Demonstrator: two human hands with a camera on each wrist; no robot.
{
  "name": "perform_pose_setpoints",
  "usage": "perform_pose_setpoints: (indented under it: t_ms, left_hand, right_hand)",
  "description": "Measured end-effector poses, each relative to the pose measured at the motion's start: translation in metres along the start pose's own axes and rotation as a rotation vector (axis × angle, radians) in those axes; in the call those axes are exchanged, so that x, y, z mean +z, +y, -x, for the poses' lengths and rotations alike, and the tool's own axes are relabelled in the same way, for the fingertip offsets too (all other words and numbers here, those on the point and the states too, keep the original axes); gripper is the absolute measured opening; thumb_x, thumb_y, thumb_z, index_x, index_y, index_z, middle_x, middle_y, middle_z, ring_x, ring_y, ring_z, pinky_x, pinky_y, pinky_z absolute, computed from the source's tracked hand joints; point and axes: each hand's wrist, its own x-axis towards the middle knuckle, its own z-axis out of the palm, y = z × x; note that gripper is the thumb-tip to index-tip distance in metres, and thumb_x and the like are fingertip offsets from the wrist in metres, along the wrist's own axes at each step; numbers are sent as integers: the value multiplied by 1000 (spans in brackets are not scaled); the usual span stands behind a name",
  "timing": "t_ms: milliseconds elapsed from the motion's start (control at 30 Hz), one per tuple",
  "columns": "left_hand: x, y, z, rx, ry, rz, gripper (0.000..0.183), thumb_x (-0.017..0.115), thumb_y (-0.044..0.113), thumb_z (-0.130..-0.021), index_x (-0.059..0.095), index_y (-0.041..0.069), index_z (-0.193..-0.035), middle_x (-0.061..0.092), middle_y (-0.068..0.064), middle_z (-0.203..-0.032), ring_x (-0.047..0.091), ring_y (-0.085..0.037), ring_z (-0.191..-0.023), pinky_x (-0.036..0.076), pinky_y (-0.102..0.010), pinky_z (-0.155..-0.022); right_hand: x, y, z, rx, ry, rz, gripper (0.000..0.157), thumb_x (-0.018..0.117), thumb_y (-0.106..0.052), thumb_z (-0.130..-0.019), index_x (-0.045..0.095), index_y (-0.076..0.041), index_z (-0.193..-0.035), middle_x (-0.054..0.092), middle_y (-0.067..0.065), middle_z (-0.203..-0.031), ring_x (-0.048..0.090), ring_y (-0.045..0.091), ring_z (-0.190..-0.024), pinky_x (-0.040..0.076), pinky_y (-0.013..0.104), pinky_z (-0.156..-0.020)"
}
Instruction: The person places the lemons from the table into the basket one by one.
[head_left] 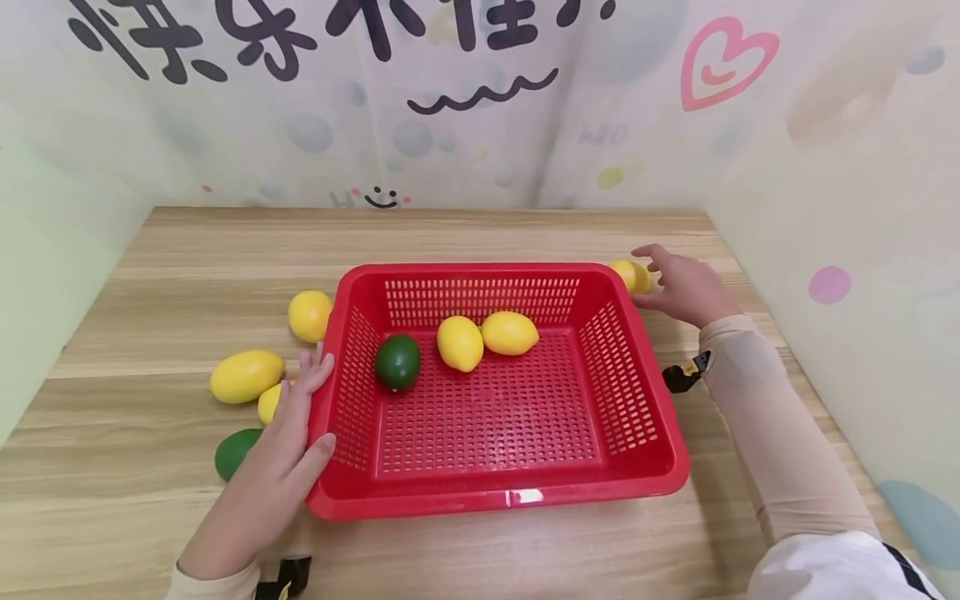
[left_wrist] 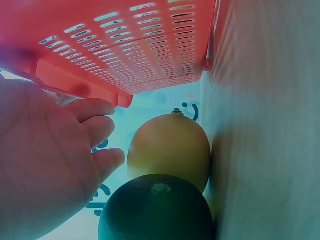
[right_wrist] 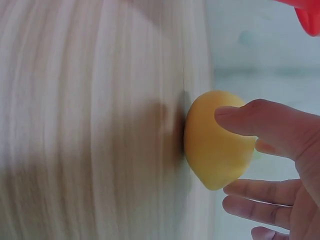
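Note:
A red plastic basket (head_left: 495, 498) stands on the table, holding two lemons (head_left: 510, 333) and a dark green oval fruit (head_left: 397, 362). My left hand (head_left: 273, 458) rests on the basket's left rim, its fingers fairly straight. Beyond the basket's right back corner, my right hand (head_left: 692, 287) is at a single lemon (head_left: 628, 275). In the right wrist view the thumb lies across that lemon (right_wrist: 217, 145), which sits on the table, and the other fingers extend loosely beside it. Whether they touch it is unclear.
Left of the basket lie a round yellow fruit (head_left: 309, 317), a lemon (head_left: 247, 377), another yellow fruit (head_left: 268, 404) partly behind the left hand, and a dark green fruit (head_left: 236, 452). A printed cloth wall (head_left: 480, 150) borders the wooden table (head_left: 187, 250) at the back.

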Motion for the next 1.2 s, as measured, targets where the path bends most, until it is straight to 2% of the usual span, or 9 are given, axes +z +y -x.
perform_pose_setpoints:
  t_ms: [167,367,867,1033,1200]
  left_hand:
    - [1,0,0,-3,2,4,81,55,0,-98,15,18,-166,8,-6,-173,1,-29,-159,3,-10,-118]
    - [1,0,0,6,5,9,80,54,1,-99,15,18,-166,7,-6,-173,0,-28,-159,2,-11,-118]
    - [1,-1,-1,5,6,2,80,53,-1,-98,15,18,-166,8,-6,-173,1,-30,-159,2,-11,-118]
    - [1,-1,-1,10,6,2,81,53,-2,-98,15,17,-166,8,-6,-173,1,-31,-159,3,-11,-118]
    - [1,-1,-1,8,6,5,81,53,-2,-98,14,18,-166,8,-6,-173,1,-30,-159,3,-11,-118]
  right_hand:
    - [3,1,-4,-12,-5,3,72,78,-33,-91,46,-8,-150,61,28,-134,57,47,-123,49,64,-98]
    - [6,0,-6,-7,-6,13,69,78,-29,-91,48,-7,-148,65,25,-127,61,44,-116,52,61,-94]
    - [14,4,-9,9,13,33,64,76,-31,-93,51,-8,-147,66,25,-123,63,42,-108,52,59,-91]
    - [16,1,-7,22,14,34,62,77,-31,-92,53,-6,-143,68,24,-120,63,40,-102,53,56,-88]
    - [18,0,-7,28,29,25,62,79,-29,-89,55,-2,-139,68,25,-119,63,40,-102,53,56,-88]
